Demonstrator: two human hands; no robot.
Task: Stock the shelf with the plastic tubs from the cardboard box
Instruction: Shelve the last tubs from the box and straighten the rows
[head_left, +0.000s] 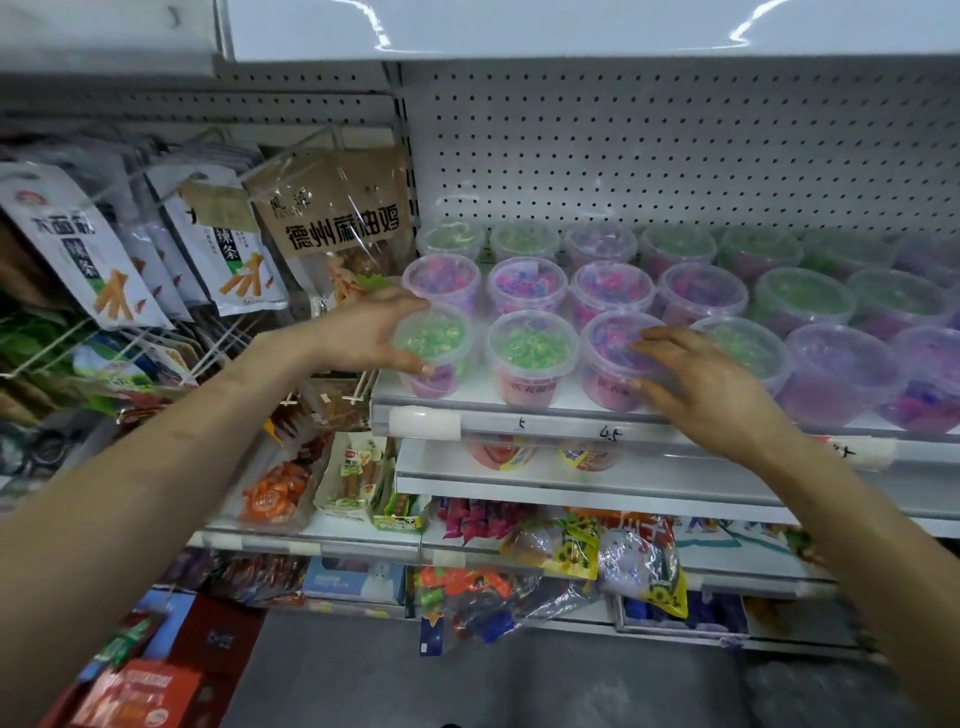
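Observation:
Clear plastic tubs with green or purple contents stand in rows on the white shelf (519, 415). My left hand (363, 332) wraps around the front-left tub with green contents (434, 345), at the shelf's left end. My right hand (696, 374) rests with spread fingers against the right side of a front-row tub with purple contents (615, 358). Between the two stands another green tub (531, 356). The cardboard box is out of view.
A white pegboard back panel (675, 145) rises behind the tubs. Hanging snack bags (218, 239) fill the rack to the left. Lower shelves (571, 499) hold packaged sweets. Red cartons (150, 691) sit at the bottom left on the grey floor.

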